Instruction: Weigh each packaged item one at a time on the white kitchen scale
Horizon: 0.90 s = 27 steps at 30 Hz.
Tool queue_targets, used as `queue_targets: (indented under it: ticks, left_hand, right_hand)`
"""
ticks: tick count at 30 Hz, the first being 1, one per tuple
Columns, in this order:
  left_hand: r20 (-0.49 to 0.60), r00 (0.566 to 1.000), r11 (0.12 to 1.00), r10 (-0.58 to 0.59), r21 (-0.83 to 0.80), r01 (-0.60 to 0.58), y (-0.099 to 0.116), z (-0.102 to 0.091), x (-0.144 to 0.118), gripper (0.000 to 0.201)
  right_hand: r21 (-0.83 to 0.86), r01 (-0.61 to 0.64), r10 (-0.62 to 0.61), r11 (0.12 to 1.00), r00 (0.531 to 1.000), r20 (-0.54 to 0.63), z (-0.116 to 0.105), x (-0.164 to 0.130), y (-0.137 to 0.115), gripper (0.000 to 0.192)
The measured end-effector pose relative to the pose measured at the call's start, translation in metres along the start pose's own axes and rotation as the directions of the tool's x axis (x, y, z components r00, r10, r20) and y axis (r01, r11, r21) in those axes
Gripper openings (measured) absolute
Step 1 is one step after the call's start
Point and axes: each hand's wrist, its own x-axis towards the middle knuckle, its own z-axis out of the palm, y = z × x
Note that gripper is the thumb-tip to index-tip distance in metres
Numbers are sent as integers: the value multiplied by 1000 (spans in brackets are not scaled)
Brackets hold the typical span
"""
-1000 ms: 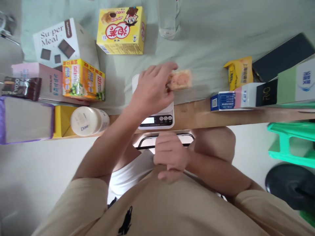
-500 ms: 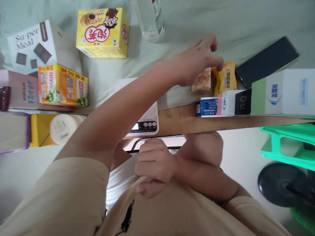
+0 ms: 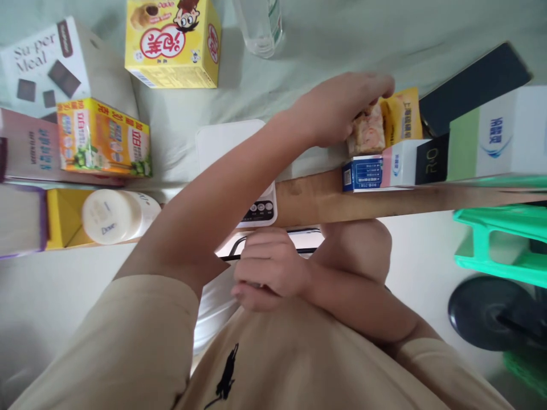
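Observation:
My left hand reaches across to the right over the cloth-covered surface. Its fingers and thumb are bent around a clear-wrapped, pinkish-beige snack block; the palm side is hidden. Against the block lies a yellow snack packet, with my fingertips close to its upper edge. Beneath my left forearm is a white digital kitchen scale, partly covered. My right hand rests in front of my belly, fingers curled into a loose fist, and I see nothing in it.
Small cartons line the right front edge, beside a dark phone. A yellow snack box and a clear bottle stand at the back. On the left are an orange box and a white Dove jar. A green stool is lower right.
My left hand has come down around the wrapped snack block, its spread fingers now bent. My right hand stays curled. The view has shifted slightly.

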Motion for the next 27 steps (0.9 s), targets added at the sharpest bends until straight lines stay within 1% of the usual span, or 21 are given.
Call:
queue_targets:
  ticks: [2, 4, 5, 7, 8, 9, 10, 11, 12, 13, 14, 15, 16, 17, 19, 21, 23, 24, 25, 26, 27]
  left_hand:
    - [14, 1000, 1000, 16, 7, -16, 0, -9, -15, 26]
    - [125, 987, 994, 101, 24, -105, -6, -29, -25, 28]
    - [201, 965, 984, 167, 25, -175, -12, -43, -30, 32]
    - [339, 882, 938, 327, 0, -347, -29, -77, -47, 46]
    - [249, 902, 932, 352, -2, -363, -39, -94, -61, 40]
    - [119, 927, 933, 357, -4, -359, -51, -110, -81, 32]
    - [-25, 946, 946, 324, -9, -324, -63, -123, -106, 28]
    - [-189, 940, 956, 284, -23, -293, -76, -132, -134, 25]
    - [-349, 912, 970, 215, -35, -242, -88, -139, -162, 23]
    - [-508, 853, 982, 117, -67, -175, -100, -142, -190, 20]
    - [-645, 764, 984, 23, -121, -131, -112, -144, -215, 16]
    - [-735, 676, 980, -54, -170, -106, -124, -144, -237, 14]
    - [-774, 619, 975, -134, -216, -60, -135, -144, -254, 14]
    - [-791, 580, 968, -196, -252, -16, -146, -145, -266, 16]
    - [-764, 563, 944, -314, -312, 104, -164, -148, -279, 20]
    - [-728, 540, 905, -423, -367, 213, -178, -154, -283, 23]
    - [-719, 490, 870, -493, -410, 273, -187, -160, -283, 29]
    - [-714, 481, 860, -510, -428, 277, -190, -162, -283, 31]
    - [-698, 490, 852, -522, -446, 273, -192, -164, -283, 33]
    - [-664, 524, 844, -533, -465, 268, -193, -165, -284, 36]
    - [-615, 575, 834, -539, -483, 265, -194, -165, -285, 40]
  right_hand:
    - [8, -15, 15, 1000, 1000, 5, 0, 2, 1, 35]
    - [25, -32, 31, 999, 999, 32, 1, 2, 3, 34]
    - [38, -43, 41, 998, 998, 47, 1, 3, 4, 34]
    - [68, -70, 66, 995, 995, 70, 2, 5, 5, 35]
    - [81, -86, 80, 993, 994, 78, 2, 6, 5, 34]
    - [92, -102, 94, 991, 992, 87, 3, 7, 5, 34]
    - [101, -118, 109, 988, 989, 96, 4, 7, 4, 32]
    - [113, -129, 117, 985, 987, 106, 5, 7, 4, 29]
    - [125, -136, 121, 983, 986, 116, 7, 7, 3, 26]
    - [136, -141, 124, 981, 984, 127, 9, 6, 2, 21]
    - [142, -148, 129, 979, 982, 136, 12, 5, 1, 17]
    - [145, -159, 138, 976, 980, 147, 15, 3, 0, 13]
    - [145, -182, 158, 973, 974, 160, 20, 1, -2, 9]
    - [141, -212, 186, 967, 966, 179, 27, 0, -4, 7]
    - [120, -290, 257, 950, 938, 231, 43, -3, -9, 11]
    - [92, -368, 328, 925, 899, 290, 64, -5, -14, 26]
    - [54, -438, 397, 897, 855, 333, 87, -6, -17, 40]
    - [36, -472, 433, 881, 834, 341, 99, -5, -17, 46]
    - [18, -508, 472, 861, 812, 343, 111, -4, -16, 51]
    - [3, -544, 512, 839, 790, 338, 122, -2, -14, 55]
    - [-8, -578, 549, 816, 769, 327, 132, 1, -11, 59]
